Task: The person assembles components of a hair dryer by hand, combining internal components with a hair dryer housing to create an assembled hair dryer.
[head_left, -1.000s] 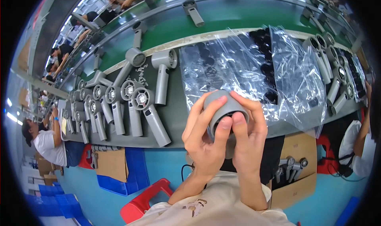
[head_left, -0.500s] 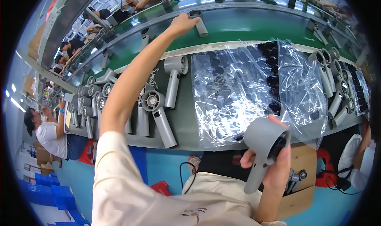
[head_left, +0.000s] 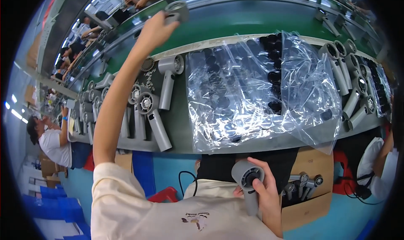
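My left hand (head_left: 156, 33) is stretched out over the green conveyor belt, fingers closed on a grey handheld fan body (head_left: 178, 9). That fan is slightly blurred, and the hand hides part of it. Close to my lap, my right hand (head_left: 269, 193) is wrapped around a second grey handheld fan body (head_left: 247, 172), its round head up and handle down. My right thumb lies at the head's opening, by a dark part inside. Clear plastic bags (head_left: 235, 109) of black round parts lie on the bench between my hands.
Grey fan bodies (head_left: 155, 118) stand and lie along the bench's left side, with more fan bodies (head_left: 357, 88) at the right. The green belt (head_left: 235, 21) runs along the far side. A cardboard box (head_left: 311, 210) holding fans sits right of my lap. Co-workers (head_left: 54, 143) are nearby.
My left hand has moved left with the fan from the belt, now raised. My right hand has brought its fan lower and left, turning the head's opening more toward view.
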The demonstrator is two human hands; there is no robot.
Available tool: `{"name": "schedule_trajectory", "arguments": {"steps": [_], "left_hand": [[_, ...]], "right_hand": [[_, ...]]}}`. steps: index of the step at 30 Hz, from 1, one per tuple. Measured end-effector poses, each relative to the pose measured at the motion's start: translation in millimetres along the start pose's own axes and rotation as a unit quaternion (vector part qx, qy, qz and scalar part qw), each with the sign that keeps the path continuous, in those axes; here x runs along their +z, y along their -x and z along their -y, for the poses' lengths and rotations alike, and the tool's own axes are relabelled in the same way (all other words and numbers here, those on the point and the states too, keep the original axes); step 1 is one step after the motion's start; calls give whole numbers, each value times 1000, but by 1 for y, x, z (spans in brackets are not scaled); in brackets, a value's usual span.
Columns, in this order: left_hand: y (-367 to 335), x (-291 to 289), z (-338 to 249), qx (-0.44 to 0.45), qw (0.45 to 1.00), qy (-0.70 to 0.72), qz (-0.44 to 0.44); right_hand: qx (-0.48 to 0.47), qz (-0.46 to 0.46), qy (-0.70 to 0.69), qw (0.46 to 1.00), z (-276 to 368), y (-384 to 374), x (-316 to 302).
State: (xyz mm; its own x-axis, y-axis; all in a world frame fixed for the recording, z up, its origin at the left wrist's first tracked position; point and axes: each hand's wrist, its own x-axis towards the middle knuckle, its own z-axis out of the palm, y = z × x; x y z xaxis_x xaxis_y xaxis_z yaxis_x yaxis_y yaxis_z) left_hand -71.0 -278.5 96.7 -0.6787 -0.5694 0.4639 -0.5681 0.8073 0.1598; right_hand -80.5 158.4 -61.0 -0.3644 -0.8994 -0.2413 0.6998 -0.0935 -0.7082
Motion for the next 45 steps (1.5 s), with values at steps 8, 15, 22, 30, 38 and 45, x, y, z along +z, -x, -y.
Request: {"name": "schedule_trajectory", "arguments": {"steps": [8, 15, 22, 30, 38, 45], "left_hand": [[81, 4, 70, -35, 999, 9, -41], [58, 33, 81, -37, 996, 24, 72], [80, 6, 82, -70, 979, 34, 190], [150, -103, 12, -6, 995, 74, 70], [310, -86, -16, -46, 776, 625, 73], [327, -67, -35, -162, 601, 782, -16]], "right_hand": [[60, 138, 33, 988, 6, -23, -19], [119, 155, 28, 980, -1, 1, -23], [226, 184, -64, 955, -43, -11, -38], [206, 294, -107, 927, -6, -50, 35], [56, 359, -42, 931, 10, -97, 121], [64, 285, 16, 956, 1, -86, 143]]}}
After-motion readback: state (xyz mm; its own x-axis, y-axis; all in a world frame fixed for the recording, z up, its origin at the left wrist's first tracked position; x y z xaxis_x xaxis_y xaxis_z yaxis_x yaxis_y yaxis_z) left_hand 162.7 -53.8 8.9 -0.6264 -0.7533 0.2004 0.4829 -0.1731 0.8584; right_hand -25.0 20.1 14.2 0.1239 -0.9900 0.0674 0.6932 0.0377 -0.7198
